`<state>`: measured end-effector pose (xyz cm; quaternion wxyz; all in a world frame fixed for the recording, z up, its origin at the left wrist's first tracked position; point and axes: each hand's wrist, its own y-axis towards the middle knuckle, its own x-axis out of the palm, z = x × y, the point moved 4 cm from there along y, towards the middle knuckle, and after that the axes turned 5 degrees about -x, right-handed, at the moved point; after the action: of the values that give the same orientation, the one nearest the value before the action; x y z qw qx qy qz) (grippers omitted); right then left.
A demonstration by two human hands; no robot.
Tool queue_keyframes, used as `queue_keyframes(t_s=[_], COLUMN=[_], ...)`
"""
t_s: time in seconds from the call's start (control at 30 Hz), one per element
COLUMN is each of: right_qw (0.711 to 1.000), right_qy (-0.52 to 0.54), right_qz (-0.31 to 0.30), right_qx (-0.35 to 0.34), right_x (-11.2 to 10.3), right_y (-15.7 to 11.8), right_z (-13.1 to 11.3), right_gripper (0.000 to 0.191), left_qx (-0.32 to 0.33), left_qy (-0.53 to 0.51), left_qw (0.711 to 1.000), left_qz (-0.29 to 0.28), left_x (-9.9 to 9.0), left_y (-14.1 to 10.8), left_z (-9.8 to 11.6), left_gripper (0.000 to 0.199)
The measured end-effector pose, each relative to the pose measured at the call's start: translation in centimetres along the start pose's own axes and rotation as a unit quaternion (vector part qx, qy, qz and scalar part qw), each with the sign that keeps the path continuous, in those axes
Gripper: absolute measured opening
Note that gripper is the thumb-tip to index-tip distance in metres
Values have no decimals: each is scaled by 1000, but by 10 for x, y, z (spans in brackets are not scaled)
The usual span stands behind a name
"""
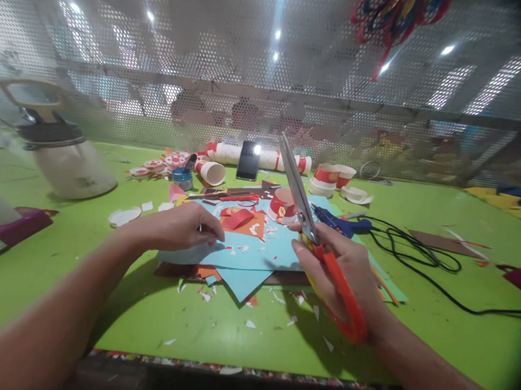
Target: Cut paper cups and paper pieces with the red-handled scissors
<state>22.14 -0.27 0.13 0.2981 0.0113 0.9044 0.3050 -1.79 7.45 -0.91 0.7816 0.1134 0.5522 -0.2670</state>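
Scissors (301,197) with red-orange handles stand with blades up and closed in my right hand (342,262), whose fingers wrap round them. My left hand (190,226) hovers over or rests on the left part of the light blue paper (195,251), fingers curled down; what they hold, if anything, is hidden. Beside it are an orange sheet (257,224) and a curved red scrap (238,218). A cut red and white paper cup (281,207) sits just left of the blades. Small red and white scraps lie scattered about.
A blue glue gun (340,222) with a black cable lies at the right. Behind are a phone (248,160), more cut cups (324,180), a blue jar (182,178) and a roll of joined cups. A large bottle (68,162) and a purple power strip (15,233) are at the left.
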Motion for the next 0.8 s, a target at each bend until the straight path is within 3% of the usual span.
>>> queue_keyframes(t_s=[0.1,0.3,0.6,0.67,0.8], right_qw=[1000,1000,1000,1000,1000], right_qy=[9,11,4,-1,-10], right_qz=[-4,0,-9,-6,-12], right_qx=[4,21,19,16,27], right_x=[2,3,2,3,6], right_y=[-1,-2,-3,-3,-4], right_z=[-1,-2,-2,-1,0], right_gripper=[21,20,24,24,25], left_qx=[5,4,-52,-60,-51], left_qy=[3,-26,-118,-123,-84], left_qw=[1000,990,959,961,981], left_qz=[3,136,252,241,167], left_x=[0,-7,-25,-24,-9], left_y=[-1,4,2,2,9], left_z=[3,4,-16,-18,-13], left_gripper=[26,26,35,35,40])
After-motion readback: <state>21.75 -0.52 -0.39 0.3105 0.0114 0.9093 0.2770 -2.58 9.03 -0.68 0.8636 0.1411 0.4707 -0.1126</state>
